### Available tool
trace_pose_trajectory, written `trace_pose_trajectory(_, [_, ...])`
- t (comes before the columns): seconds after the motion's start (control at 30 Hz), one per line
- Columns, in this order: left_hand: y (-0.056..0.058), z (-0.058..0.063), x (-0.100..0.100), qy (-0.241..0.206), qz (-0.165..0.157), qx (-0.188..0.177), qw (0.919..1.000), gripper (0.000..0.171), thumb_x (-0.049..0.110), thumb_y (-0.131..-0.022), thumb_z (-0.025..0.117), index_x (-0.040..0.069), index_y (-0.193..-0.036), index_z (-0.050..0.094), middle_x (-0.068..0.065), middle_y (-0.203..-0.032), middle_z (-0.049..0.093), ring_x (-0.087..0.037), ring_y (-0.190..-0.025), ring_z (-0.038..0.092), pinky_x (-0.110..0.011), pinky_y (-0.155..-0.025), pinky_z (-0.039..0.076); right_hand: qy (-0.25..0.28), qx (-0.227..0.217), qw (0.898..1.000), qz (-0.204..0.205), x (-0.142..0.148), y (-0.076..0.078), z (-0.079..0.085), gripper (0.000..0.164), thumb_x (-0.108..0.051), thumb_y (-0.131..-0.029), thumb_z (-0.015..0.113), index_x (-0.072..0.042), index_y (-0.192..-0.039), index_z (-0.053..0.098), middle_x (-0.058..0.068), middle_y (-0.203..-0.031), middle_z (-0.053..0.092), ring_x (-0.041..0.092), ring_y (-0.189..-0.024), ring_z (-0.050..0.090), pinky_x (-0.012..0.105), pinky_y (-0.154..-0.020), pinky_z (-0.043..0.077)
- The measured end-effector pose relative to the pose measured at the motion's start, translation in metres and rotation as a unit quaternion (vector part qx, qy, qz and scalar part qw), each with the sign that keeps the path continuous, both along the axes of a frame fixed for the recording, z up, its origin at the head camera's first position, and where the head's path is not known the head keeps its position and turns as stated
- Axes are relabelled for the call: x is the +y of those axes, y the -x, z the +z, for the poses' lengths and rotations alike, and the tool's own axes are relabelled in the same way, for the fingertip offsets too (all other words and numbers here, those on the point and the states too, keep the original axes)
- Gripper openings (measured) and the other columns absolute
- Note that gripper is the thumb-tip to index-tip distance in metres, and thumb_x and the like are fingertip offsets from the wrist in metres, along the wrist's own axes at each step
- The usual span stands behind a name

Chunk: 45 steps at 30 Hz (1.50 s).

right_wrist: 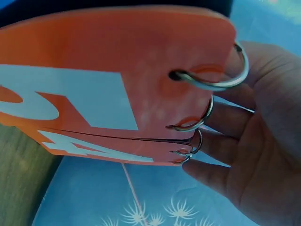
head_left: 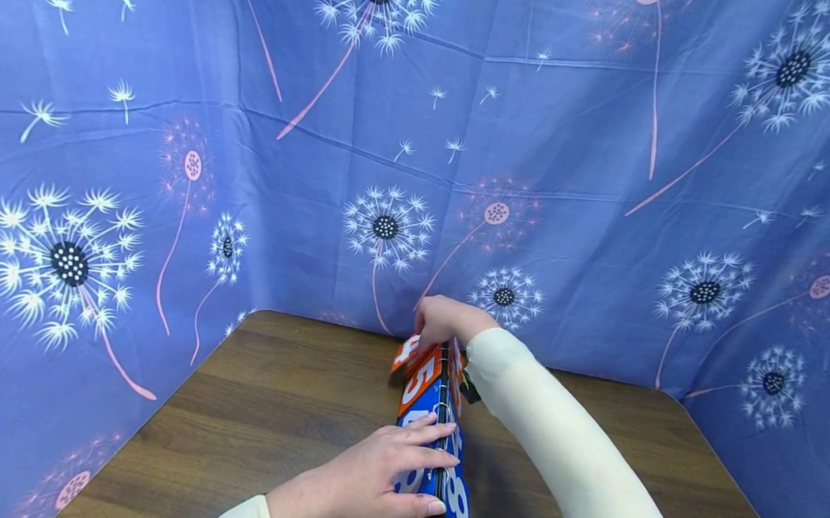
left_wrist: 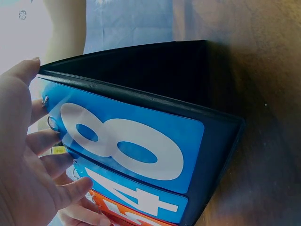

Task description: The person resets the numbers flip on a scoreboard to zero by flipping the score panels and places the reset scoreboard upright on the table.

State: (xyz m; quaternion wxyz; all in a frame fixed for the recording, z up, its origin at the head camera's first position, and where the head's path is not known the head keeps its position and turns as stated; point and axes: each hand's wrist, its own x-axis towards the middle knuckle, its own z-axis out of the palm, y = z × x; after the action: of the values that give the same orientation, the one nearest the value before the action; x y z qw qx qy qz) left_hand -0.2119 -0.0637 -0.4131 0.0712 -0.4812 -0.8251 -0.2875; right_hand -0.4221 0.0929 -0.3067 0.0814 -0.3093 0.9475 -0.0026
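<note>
A tent-shaped flip scoreboard (head_left: 419, 398) stands on the table, with white numbers on orange and blue cards hung from metal rings along its ridge. My left hand (head_left: 387, 475) rests across the near end of the ridge, fingers extended, beside a blue 8 card (left_wrist: 188, 141). At the far end my right hand (head_left: 443, 320) pinches an orange 4 card (head_left: 405, 353), which is tilted out from the stand. In the right wrist view, its fingers lie behind the rings (right_wrist: 235, 81), beside another orange card (right_wrist: 70, 44); the thumb is hidden there.
The brown wooden table (head_left: 293, 386) extends on both sides of the scoreboard. A blue dandelion-print cloth (head_left: 283, 203) hangs behind and along the sides. A small dark object (head_left: 470, 389) with yellow marks shows just right of the scoreboard, partly hidden by the right sleeve (head_left: 554, 442).
</note>
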Motion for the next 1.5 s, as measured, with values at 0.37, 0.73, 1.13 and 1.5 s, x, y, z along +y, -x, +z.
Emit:
trace_pose_trajectory(0.37, [0.0,-0.001,0.0,-0.002,0.0,0.005,1.0,0.045,0.055,-0.105,0.049,0.04,-0.146,0.054,0.013,-0.165,0.037,-0.03,-0.156,0.033,-0.06,-0.116,0.041,0.041,-0.046,0.998,0.017,0.006,0.004,0.006,0.009,-0.022,-0.088,0.075,-0.017,-0.085,0.081,-0.005,-0.088,0.075,0.009,-0.078,0.062,0.025,-0.071,0.054])
trace_pose_trajectory(0.73, [0.0,-0.003,-0.001,-0.009,0.002,0.023,0.9997,0.045,0.055,-0.105,0.05,0.04,-0.147,0.055,0.012,-0.165,0.038,-0.029,-0.156,0.034,-0.057,-0.116,0.043,0.172,-0.064,0.983,0.012,0.024,0.008,0.017,0.019,-0.027,-0.093,0.073,-0.013,-0.104,0.081,0.0,-0.102,0.079,0.011,-0.089,0.069,0.029,-0.082,0.057])
trace_pose_trajectory(1.13, [0.001,-0.001,0.0,0.0,0.005,-0.013,0.9999,0.045,0.057,-0.104,0.049,0.043,-0.147,0.053,0.017,-0.166,0.034,-0.028,-0.157,0.031,-0.06,-0.116,0.041,0.401,-0.007,0.913,-0.076,0.083,0.026,-0.033,0.043,-0.053,-0.093,0.072,-0.011,-0.085,0.066,0.0,-0.071,0.053,0.017,-0.061,0.043,0.031,-0.057,0.04])
trace_pose_trajectory(1.5, [0.0,-0.001,0.0,-0.001,0.009,-0.014,0.9999,0.045,0.056,-0.104,0.05,0.042,-0.147,0.054,0.016,-0.166,0.035,-0.029,-0.157,0.033,-0.06,-0.115,0.043,0.414,-0.092,0.892,-0.155,0.114,0.036,-0.109,0.072,-0.06,-0.098,0.059,-0.016,-0.154,0.047,0.021,-0.149,0.056,0.04,-0.14,0.053,0.058,-0.115,0.043])
